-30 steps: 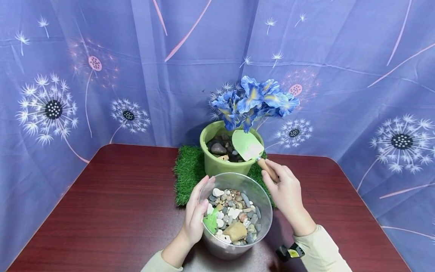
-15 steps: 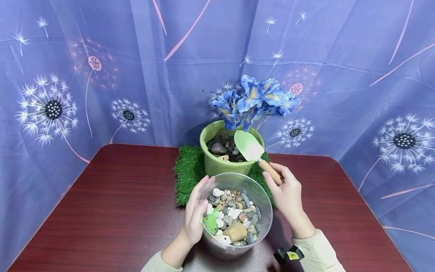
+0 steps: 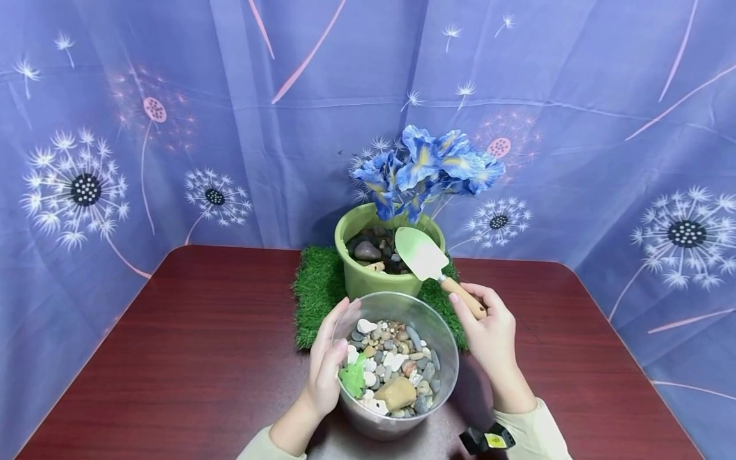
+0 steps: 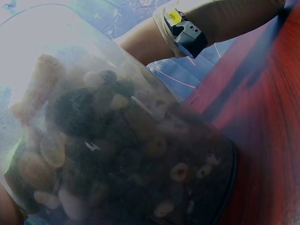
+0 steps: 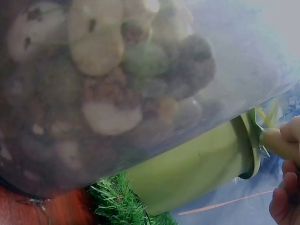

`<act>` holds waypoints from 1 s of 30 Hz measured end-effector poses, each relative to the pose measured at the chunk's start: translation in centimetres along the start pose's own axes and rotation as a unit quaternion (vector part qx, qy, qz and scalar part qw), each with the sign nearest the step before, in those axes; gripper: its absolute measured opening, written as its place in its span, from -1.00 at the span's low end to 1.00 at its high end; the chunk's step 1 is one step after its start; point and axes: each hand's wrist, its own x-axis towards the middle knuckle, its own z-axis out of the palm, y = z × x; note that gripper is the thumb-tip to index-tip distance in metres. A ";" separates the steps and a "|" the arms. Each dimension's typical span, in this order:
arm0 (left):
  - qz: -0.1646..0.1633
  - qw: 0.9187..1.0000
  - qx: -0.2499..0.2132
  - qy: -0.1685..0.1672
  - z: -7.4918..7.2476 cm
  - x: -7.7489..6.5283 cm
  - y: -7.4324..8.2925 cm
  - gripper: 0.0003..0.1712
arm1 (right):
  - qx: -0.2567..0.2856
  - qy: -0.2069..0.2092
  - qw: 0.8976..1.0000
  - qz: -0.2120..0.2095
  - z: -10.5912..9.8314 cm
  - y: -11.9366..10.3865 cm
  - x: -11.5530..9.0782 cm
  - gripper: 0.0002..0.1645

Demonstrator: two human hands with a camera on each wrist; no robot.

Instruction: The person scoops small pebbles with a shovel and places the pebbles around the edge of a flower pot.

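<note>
My right hand (image 3: 491, 329) grips the wooden handle of a small garden trowel (image 3: 421, 253). Its pale green blade is raised in front of the green flowerpot (image 3: 374, 281), overlapping the rim in the head view. Dark stones (image 3: 367, 250) and blue artificial irises (image 3: 425, 163) fill the pot. With my left hand (image 3: 324, 370) I hold the left side of a clear plastic bucket (image 3: 448, 358), thumb near its rim. Mixed pebbles (image 3: 397, 361), one large tan stone (image 3: 397, 393) and a bright green leaf-like piece (image 3: 353, 375) lie inside. The right wrist view shows the bucket (image 5: 225, 136) close up.
The flowerpot stands on a square of artificial grass (image 3: 319, 294) at the back of the dark red table (image 3: 201, 358). A blue curtain (image 3: 276, 160) with dandelion prints hangs round three sides. A black wrist device (image 3: 487, 441) sits at my right sleeve.
My right hand has drawn the trowel slightly down and to the right, away from the flowerpot. My left hand stays on the bucket, and the head view has shifted a little.
</note>
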 end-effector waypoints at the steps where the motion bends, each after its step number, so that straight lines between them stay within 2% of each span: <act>1: 0.001 1.000 -0.002 0.000 0.0 0.0 0.0 -0.39 | 0.005 -0.002 1.000 -0.002 -0.1 -0.5 0.0 -0.73; 7: -0.009 1.000 0.001 0.003 -0.3 -0.1 0.1 -0.39 | 0.031 -0.019 0.999 -0.013 -0.8 -3.5 0.0 -0.74; 9: -0.008 1.000 0.000 0.002 -0.3 -0.1 0.0 -0.39 | 0.044 -0.019 0.999 -0.014 -0.9 -3.6 0.0 -0.75; 16: -0.003 1.000 -0.007 -0.006 -0.1 0.0 0.1 -0.39 | 0.098 -0.026 0.995 -0.008 -1.2 -0.4 0.2 -0.71; 18: -0.001 1.000 -0.007 -0.007 0.0 0.1 0.1 -0.39 | 0.116 -0.030 0.993 -0.005 -1.4 -0.7 0.1 -0.71; 22: 0.003 1.000 -0.009 -0.009 0.0 0.1 0.0 -0.39 | 0.161 -0.041 0.986 0.000 -1.9 -1.0 0.1 -0.73; 30: 0.008 1.000 -0.014 -0.011 0.1 0.1 -0.2 -0.39 | 0.257 -0.064 0.964 -0.013 -2.7 -0.9 -0.1 -0.74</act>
